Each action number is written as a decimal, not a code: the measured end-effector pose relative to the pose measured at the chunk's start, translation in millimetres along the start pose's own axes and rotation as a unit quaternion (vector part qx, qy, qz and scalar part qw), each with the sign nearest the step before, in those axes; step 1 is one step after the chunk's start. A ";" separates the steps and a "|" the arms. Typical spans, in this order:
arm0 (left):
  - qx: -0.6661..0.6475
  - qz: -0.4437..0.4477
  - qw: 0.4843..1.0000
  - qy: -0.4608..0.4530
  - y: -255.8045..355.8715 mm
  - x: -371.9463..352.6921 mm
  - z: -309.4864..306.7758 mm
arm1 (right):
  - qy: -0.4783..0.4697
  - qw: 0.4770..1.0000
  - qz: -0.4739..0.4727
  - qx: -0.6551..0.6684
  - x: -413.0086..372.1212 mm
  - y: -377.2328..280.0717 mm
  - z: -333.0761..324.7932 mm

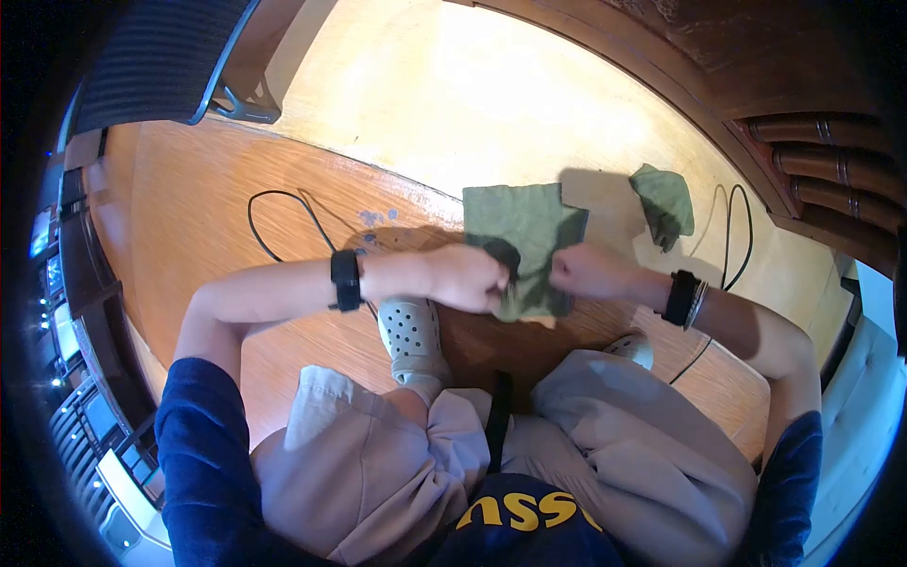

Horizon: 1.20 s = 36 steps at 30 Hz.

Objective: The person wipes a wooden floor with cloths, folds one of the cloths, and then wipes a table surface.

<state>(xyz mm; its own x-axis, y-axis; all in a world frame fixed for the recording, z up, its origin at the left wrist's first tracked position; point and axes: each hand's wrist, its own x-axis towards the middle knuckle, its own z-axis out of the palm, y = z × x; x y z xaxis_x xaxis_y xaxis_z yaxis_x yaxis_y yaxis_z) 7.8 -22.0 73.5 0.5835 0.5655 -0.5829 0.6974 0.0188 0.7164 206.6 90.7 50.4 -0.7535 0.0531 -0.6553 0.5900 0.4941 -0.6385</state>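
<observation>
A green cloth (510, 217) is spread between my hands, its near part creased. My left hand (470, 277) is closed in a fist at the cloth's near left side, pinching it. On the near right side, my right hand (595, 271) is closed too, with the cloth's edge at its curled fingers. Both hands are slightly blurred, and the fingertips are partly hidden. A second, crumpled green cloth (664, 203) lies on the floor to the right, beyond my right hand.
Wooden flooring (203, 198) spreads beneath me, with bluish stains (378, 217) left of the cloth. Thin black cables loop at left (316, 222) and right (749, 222). Dark wooden furniture (822, 151) stands at upper right, a black ribbed object (161, 66) at upper left.
</observation>
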 end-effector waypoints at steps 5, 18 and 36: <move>-0.049 -0.111 0.988 0.101 -43.6 16.1 -39.8 | 0.109 0.986 0.052 0.111 32.8 30.1 -23.5; 0.001 0.046 0.963 0.265 -29.6 34.9 -8.4 | 0.133 0.985 -0.001 0.115 8.4 -7.0 -20.2; -0.178 0.009 0.958 0.224 -29.2 42.7 -9.1 | 0.081 0.944 -0.003 0.319 23.8 9.5 -5.8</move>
<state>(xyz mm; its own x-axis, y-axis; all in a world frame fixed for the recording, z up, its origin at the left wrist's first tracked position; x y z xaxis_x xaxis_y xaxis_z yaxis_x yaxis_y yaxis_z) 8.6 9.2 31.1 0.3013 0.8643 -0.4028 0.4564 0.2402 0.8567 192.6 101.7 31.1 -0.7620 0.2100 -0.6126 0.6006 -0.1247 -0.7898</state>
